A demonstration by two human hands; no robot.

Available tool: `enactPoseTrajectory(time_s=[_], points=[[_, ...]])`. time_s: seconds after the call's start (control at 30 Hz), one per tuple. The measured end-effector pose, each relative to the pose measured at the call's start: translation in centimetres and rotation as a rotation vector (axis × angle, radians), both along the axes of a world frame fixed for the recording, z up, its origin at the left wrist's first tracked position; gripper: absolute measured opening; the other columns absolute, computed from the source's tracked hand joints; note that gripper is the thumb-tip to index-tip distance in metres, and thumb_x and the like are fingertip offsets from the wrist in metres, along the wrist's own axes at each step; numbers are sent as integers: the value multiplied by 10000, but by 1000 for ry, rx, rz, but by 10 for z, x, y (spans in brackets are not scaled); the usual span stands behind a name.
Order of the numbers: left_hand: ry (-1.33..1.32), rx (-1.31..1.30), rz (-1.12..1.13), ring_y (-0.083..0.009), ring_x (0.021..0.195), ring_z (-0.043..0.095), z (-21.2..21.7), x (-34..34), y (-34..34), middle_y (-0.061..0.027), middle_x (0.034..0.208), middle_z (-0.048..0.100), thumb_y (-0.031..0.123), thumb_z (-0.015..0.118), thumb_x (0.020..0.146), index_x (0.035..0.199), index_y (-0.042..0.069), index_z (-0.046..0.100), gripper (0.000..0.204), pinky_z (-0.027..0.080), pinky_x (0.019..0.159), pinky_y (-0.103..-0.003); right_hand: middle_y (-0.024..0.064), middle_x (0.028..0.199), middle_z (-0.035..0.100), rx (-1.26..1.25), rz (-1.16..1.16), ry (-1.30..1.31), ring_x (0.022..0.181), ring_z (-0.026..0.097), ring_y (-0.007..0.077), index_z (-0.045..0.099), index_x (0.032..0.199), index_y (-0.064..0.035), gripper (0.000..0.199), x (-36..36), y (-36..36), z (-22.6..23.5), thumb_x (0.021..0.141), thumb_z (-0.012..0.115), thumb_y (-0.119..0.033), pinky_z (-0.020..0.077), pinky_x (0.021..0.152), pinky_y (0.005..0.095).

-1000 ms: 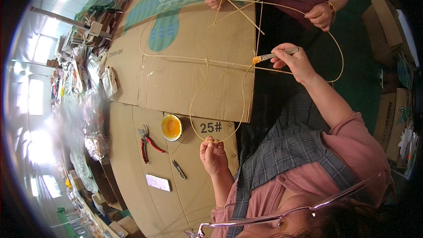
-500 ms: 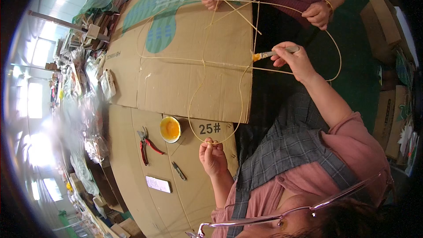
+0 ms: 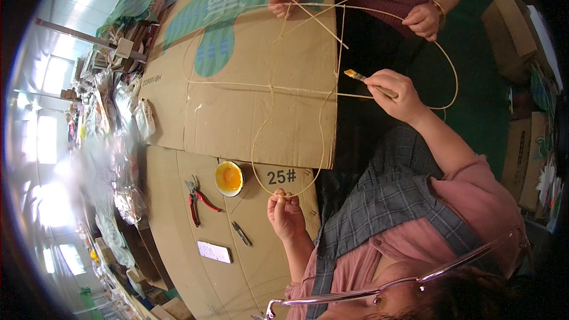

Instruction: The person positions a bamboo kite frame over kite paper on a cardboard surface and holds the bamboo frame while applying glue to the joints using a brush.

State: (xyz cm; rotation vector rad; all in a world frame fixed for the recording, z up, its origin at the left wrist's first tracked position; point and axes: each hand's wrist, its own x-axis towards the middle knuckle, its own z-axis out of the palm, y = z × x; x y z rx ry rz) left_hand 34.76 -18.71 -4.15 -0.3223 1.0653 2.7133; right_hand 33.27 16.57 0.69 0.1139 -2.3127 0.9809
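Note:
My right hand (image 3: pixel 397 96) is closed round a small flat paintbrush (image 3: pixel 384 90), its bristles wet with yellow-orange paste. The bristle tip sits just beside a crossing in a large frame of thin bent strips (image 3: pixel 284 89), which look like cane or bamboo. My left hand (image 3: pixel 287 216) pinches the rounded end of a narrow loop of that frame, over the cardboard. Opposite me, a co-worker's hand (image 3: pixel 285 1) and the same person's other hand (image 3: pixel 422 21) hold the frame's far side, where several straight strips cross.
An enamel-like bowl (image 3: pixel 229 178) of yellow-orange paste stands on the cardboard-covered table (image 3: pixel 172 184). Near it lie red-handled pruning shears (image 3: pixel 195 198), a dark pen-shaped tool (image 3: pixel 242 234) and a phone (image 3: pixel 214 252). Plastic-wrapped goods (image 3: pixel 124 160) line the left; cardboard boxes (image 3: pixel 512 35) stand at right.
The brush tip has come slightly away from the strip crossing, and my right hand has turned so the handle tilts down. The frame has shifted slightly; my left hand keeps its pinch.

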Motion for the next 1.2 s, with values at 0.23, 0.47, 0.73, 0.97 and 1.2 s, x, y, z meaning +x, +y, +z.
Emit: enactPoseTrajectory(time_s=[0.23,0.47,0.73,0.97,1.2], points=[[12,12,-13,-168,755,563,1,0,0,-99,938,549,-23,521,815,814,16,537,42,467,705,-289,103,835,596,-14,58,44,725,587,186,592,883,7,131,-2,-3,-7,756,575,33,460,623,259],[1,-4,10,-171,762,561,1,0,1,-104,934,549,-27,538,805,810,14,532,42,468,706,-292,88,828,597,-99,-26,48,705,592,153,585,881,25,111,1,-1,4,771,573,21,467,613,239],[0,-1,-6,-167,760,559,3,0,1,-113,932,547,-37,530,803,817,10,526,49,472,717,-277,71,776,617,-1274,73,-396,642,598,111,575,925,-33,174,-27,23,-9,854,534,-187,497,612,235],[-45,-19,25,-167,759,559,4,2,3,-110,922,553,-35,532,800,820,14,527,53,468,712,-275,67,763,619,-1403,12,-395,648,602,131,581,901,-52,152,-35,39,-29,837,562,-189,495,605,252],[-30,-17,13,-171,774,560,3,1,3,-105,925,556,-25,534,803,818,17,529,45,467,718,-284,71,773,622,-1341,-57,-319,654,603,133,581,906,-52,155,-35,45,-23,835,567,-189,494,602,251]])
